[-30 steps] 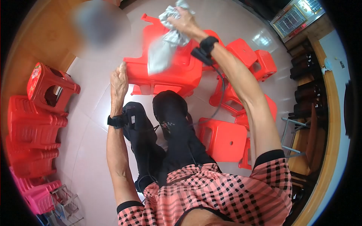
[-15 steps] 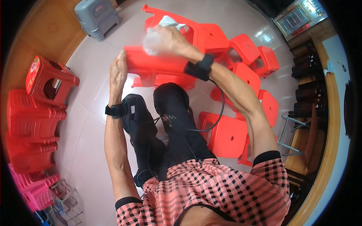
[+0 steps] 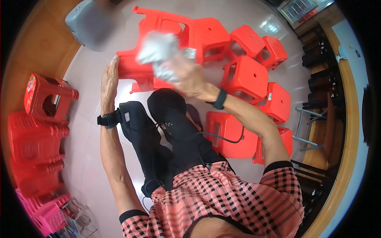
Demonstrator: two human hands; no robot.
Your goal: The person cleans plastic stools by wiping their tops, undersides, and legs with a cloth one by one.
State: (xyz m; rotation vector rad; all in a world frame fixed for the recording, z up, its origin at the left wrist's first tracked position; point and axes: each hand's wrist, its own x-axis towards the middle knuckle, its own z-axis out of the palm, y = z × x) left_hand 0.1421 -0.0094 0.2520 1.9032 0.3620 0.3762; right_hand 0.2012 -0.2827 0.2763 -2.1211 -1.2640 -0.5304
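Note:
A red plastic stool lies tipped on its side in front of my knees. My left hand is closed on the end of one of its legs at the left. Above the stool, my right hand grips a crumpled white-grey cloth, smeared by motion. The cloth hides part of the stool, and I cannot tell whether it touches the plastic.
Several red stools stand on the right, including a near one. Stacked red stools and pink stools line the left side. A grey stool stands at the back left. Dark chairs line the right wall.
My right hand has swept the cloth downward and slightly right over the stool. My left hand keeps its hold. The whole view has shifted a little.

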